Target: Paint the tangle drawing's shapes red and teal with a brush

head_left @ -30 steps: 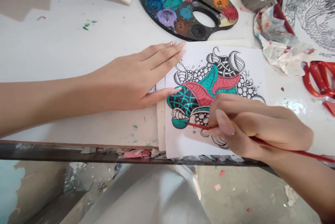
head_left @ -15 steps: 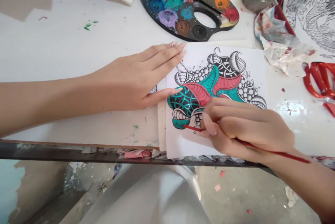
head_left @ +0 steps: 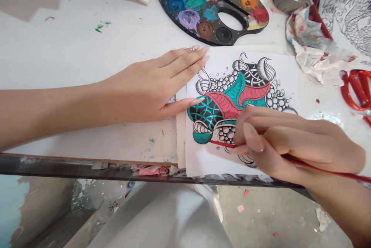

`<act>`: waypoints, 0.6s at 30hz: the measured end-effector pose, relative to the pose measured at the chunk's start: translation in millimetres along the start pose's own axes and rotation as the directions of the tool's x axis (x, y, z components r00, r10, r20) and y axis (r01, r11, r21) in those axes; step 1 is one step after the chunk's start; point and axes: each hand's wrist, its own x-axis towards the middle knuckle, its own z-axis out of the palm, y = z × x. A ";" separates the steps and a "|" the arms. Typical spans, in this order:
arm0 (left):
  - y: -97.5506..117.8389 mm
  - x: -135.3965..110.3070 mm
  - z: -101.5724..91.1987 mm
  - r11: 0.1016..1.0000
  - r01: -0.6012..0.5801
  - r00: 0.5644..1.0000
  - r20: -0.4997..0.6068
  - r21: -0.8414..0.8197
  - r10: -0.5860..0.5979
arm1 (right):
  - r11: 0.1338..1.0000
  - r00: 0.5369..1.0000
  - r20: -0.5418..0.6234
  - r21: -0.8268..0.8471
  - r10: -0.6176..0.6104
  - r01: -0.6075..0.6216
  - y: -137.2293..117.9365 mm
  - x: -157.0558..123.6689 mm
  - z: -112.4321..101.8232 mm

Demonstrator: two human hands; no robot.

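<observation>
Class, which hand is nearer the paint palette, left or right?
Left. The left hand lies just below the paint palette, fingertips short of it; the right hand is farther down, over the painted drawing.

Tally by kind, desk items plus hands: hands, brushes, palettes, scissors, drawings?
Hands: 2 (left hand, right hand)
Paintbrush: 1
Paint palette: 1
Red-handled scissors: 1
Ink drawings: 2 (tangle drawing, dragon sketch)
Total: 7
</observation>
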 end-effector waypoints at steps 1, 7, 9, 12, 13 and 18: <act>-0.8 0.0 0.7 1.000 -0.001 1.000 -0.001 0.009 0.001 | 1.000 1.000 -0.011 -0.005 -0.022 0.022 0.0 0.5 1.6; -3.9 -1.6 2.0 0.999 -0.023 1.000 -0.009 0.023 0.023 | 0.996 0.973 -0.217 -0.037 -0.083 0.076 4.4 -3.5 13.4; -4.4 -2.3 1.6 1.000 -0.010 1.000 -0.008 0.013 0.010 | 0.999 0.973 -0.230 -0.036 -0.027 0.019 4.1 -3.0 13.0; -3.8 -2.3 0.7 1.000 -0.018 1.000 -0.019 0.011 0.018 | 0.997 0.984 -0.178 -0.060 0.027 -0.038 0.6 6.7 12.4; -3.0 -1.9 0.3 1.000 -0.013 1.000 -0.012 0.015 0.013 | 0.997 0.985 -0.171 -0.064 0.033 -0.045 -0.8 11.3 12.9; 1.3 -0.1 -1.9 0.999 0.008 1.000 0.020 0.053 -0.009 | 0.996 0.981 -0.187 -0.061 0.051 -0.064 -5.3 20.5 17.4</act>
